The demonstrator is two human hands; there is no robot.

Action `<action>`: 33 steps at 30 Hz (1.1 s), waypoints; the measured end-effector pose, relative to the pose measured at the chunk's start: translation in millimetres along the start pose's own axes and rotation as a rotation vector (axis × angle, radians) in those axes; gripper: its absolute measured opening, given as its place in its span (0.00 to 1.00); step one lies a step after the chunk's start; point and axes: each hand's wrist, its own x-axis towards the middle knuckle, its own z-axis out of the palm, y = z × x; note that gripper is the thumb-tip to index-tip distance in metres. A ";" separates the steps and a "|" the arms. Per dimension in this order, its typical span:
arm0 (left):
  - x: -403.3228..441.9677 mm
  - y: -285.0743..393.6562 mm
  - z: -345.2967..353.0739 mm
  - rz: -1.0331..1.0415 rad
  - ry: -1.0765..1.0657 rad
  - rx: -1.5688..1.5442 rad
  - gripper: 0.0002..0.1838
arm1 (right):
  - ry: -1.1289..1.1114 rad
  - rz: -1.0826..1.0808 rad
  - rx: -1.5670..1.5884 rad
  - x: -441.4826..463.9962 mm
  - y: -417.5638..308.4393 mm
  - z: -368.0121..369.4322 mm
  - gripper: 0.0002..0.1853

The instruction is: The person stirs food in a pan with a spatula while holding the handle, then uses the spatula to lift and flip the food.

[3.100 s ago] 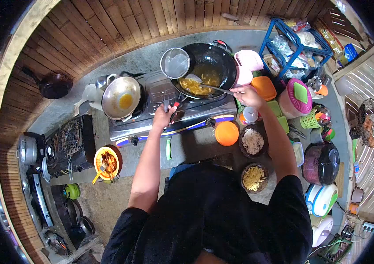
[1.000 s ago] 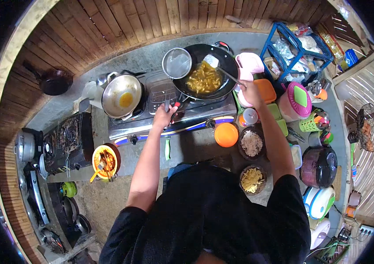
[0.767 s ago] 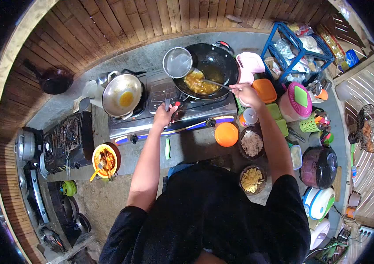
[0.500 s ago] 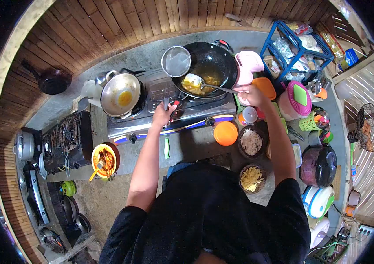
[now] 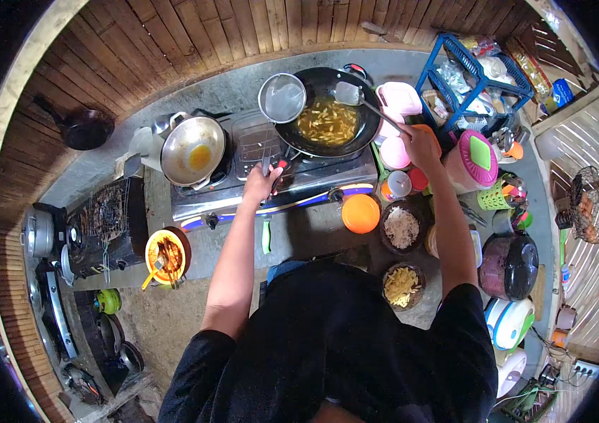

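Note:
My left hand is closed round the handles of a round mesh strainer and the black wok, whose red-tipped handle shows beside my fingers. The strainer rests over the left rim of the black wok. In the wok, yellowish pieces lie in oil. My right hand grips a metal spatula, its blade above the far right part of the wok. A lighter metal wok with a little yellow liquid stands on the left burner of the stove.
An orange bowl with red sauce sits at the left, near a charcoal grill. Right of the stove are an orange lid, a bowl of shredded food, a bowl of yellow pieces, pink tubs and a blue rack.
The spatula has swung from the near left of the wok to its far right, and my right hand has moved right. The pieces are spread out in the oil. My left hand has barely moved.

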 end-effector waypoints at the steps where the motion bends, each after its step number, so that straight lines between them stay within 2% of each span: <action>1: -0.2 0.6 -0.2 -0.006 -0.004 0.011 0.16 | 0.000 -0.001 0.000 1.3 2.1 3.2 0.15; 7: 1.1 -1.7 0.4 -0.007 -0.006 -0.024 0.16 | 0.009 -0.128 -0.053 0.5 23.3 7.3 0.14; 9: 5.1 -8.8 1.2 0.006 -0.006 -0.035 0.16 | -0.152 -0.215 -0.004 0.5 23.0 -2.0 0.14; 10: 7.0 -12.1 2.1 0.019 -0.005 -0.046 0.16 | -0.152 -0.212 -0.004 -2.9 22.3 -5.2 0.14; 12: 3.7 -5.8 0.9 0.014 -0.010 -0.034 0.16 | -0.320 -0.076 0.150 -12.4 -8.8 -30.1 0.14; 13: 1.1 -2.2 0.2 0.008 -0.014 -0.021 0.16 | -0.320 -0.075 0.151 -11.0 1.7 -18.8 0.14; 15: 1.4 -3.4 0.9 0.013 -0.007 -0.032 0.16 | -0.280 -0.321 0.325 -7.0 19.3 5.8 0.15; 16: 1.7 -4.7 1.1 0.018 0.001 -0.042 0.16 | -0.280 -0.322 0.326 -7.5 22.1 7.0 0.15; 18: 4.1 -9.5 2.4 0.029 0.006 -0.050 0.16 | -0.448 -0.129 0.399 -11.0 0.4 -7.9 0.17; 22: 1.5 -5.1 1.5 0.023 0.005 -0.044 0.16 | -0.450 -0.104 0.478 -10.2 -5.6 -8.0 0.15; 28: 1.5 -4.8 1.1 -0.006 -0.003 -0.061 0.17 | -0.221 -0.173 0.447 -4.9 -7.5 -10.0 0.16; 30: 2.8 -5.5 0.7 -0.010 -0.004 -0.054 0.17 | -0.061 -0.182 0.263 -0.1 -5.5 -5.0 0.15; 31: 2.9 -6.1 1.0 -0.015 -0.005 -0.048 0.17 | -0.061 -0.182 0.262 1.2 -4.6 -2.1 0.15; 33: 1.9 -3.8 0.5 -0.017 -0.010 -0.040 0.17 | 0.019 -0.087 0.065 4.3 -8.8 2.0 0.16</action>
